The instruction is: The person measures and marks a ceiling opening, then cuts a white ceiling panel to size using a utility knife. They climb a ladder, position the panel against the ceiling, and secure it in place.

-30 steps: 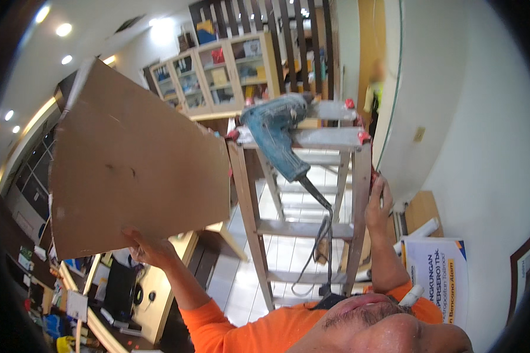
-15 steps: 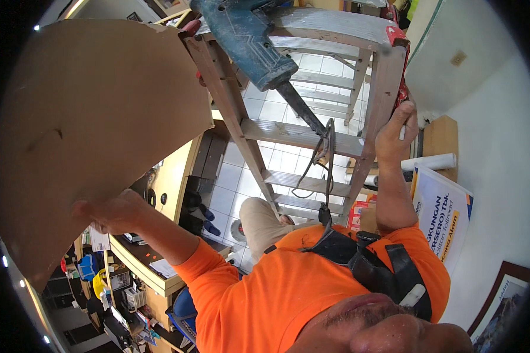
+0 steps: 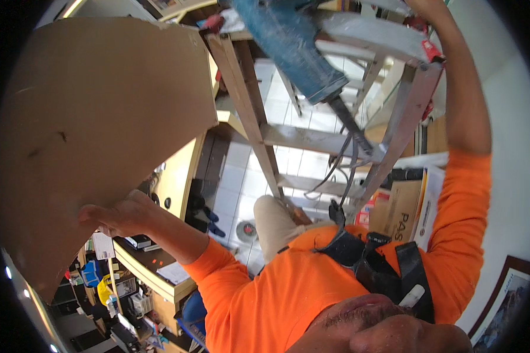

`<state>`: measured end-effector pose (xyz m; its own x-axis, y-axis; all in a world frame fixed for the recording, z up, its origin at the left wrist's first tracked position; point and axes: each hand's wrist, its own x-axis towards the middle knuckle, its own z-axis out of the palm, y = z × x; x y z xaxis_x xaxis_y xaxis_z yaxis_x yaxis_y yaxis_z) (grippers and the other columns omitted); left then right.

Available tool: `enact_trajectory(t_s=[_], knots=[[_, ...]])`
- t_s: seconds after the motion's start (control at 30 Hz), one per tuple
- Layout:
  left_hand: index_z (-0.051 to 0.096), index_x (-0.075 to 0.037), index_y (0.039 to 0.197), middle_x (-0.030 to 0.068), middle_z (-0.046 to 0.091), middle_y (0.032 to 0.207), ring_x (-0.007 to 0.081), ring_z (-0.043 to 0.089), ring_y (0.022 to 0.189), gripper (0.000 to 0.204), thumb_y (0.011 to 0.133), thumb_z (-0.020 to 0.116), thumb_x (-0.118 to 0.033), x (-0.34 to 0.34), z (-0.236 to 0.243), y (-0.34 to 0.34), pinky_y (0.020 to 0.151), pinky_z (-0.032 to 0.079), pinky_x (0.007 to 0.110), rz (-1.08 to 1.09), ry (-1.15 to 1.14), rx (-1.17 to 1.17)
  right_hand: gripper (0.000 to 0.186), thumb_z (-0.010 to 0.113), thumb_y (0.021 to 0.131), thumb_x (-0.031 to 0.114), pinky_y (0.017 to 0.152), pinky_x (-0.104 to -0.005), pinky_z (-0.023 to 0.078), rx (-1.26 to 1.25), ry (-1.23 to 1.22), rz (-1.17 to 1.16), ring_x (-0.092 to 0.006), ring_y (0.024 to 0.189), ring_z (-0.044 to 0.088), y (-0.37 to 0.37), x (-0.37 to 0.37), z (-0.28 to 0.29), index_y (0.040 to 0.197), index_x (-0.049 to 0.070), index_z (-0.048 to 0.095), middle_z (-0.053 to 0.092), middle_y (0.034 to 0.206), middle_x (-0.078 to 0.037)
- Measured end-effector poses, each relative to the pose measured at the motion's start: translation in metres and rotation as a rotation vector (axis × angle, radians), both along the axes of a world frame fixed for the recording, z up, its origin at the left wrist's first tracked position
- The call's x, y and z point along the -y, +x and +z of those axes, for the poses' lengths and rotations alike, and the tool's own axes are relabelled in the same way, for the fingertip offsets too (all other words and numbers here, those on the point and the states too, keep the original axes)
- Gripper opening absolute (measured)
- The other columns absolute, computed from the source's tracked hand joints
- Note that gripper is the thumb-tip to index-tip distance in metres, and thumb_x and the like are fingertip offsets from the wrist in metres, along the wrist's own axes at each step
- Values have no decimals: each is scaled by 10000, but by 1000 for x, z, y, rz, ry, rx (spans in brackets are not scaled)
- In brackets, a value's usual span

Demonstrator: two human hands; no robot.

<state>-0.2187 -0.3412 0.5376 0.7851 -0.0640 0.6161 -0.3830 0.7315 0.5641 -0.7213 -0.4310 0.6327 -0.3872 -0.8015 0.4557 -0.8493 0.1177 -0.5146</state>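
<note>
At the left hangs a large flat brown board [image 3: 118,106] with a few dark scuffs. My left hand [image 3: 115,217] is closed on its lower edge, part of the fingers hidden by the board. An aluminium stepladder [image 3: 300,137] stands in front of me. A blue corded power drill [image 3: 303,59] rests across its top, with the black cable [image 3: 353,162] dangling past the rungs. My right arm is raised along the ladder's right side, and my right hand [image 3: 421,6] is at the upper picture edge beyond the ladder top. Its fingers are cut off from view.
Below lie a tiled floor [image 3: 232,197] and a wooden desk [image 3: 179,176] with papers. Cardboard boxes [image 3: 403,206] lean by the white wall [image 3: 509,176] at the right, near a framed picture [image 3: 503,306]. Cluttered shelves [image 3: 129,294] fill the lower left.
My right hand has left the ladder's right rail and moved up beyond its top. Ladder and drill appear shifted right in view. The left hand keeps its hold on the board.
</note>
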Motion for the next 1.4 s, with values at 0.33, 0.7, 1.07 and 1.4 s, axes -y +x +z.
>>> enact_trajectory(t_s=[0.33, 0.7, 1.07, 1.4], knots=[[438, -103, 1478, 141, 483, 1506, 338, 470, 1391, 640, 991, 625, -474, 53, 48, 30, 1216, 302, 563, -126, 48, 123, 420, 546, 1043, 395, 624, -391, 563, 250, 260, 207, -246, 848, 689, 19, 22, -3, 1041, -1, 686, 682, 879, -131], [412, -193, 1525, 107, 445, 1548, 319, 403, 1452, 649, 988, 630, -485, 108, 164, 35, 1242, 233, 591, -154, 119, 50, 385, 572, 1030, 407, 951, -433, 518, -244, 159, 239, -403, 1091, 667, -36, 63, -41, 1240, 112, 702, 707, 1148, -223], [390, -31, 1512, 224, 459, 1493, 361, 467, 1391, 919, 862, 762, -564, 116, 216, 11, 1207, 304, 610, -168, -46, -94, 305, 555, 1026, 377, 797, -511, 542, -184, 105, 260, -428, 891, 692, -8, 56, -12, 1079, 111, 696, 723, 921, -215], [400, -19, 1498, 200, 433, 1536, 370, 417, 1436, 981, 819, 760, -629, 74, 274, -27, 1226, 251, 621, -152, -84, 31, 344, 502, 1049, 396, 743, -553, 531, -209, 202, 287, -442, 820, 692, -6, 58, -12, 1027, 91, 661, 703, 820, -235]])
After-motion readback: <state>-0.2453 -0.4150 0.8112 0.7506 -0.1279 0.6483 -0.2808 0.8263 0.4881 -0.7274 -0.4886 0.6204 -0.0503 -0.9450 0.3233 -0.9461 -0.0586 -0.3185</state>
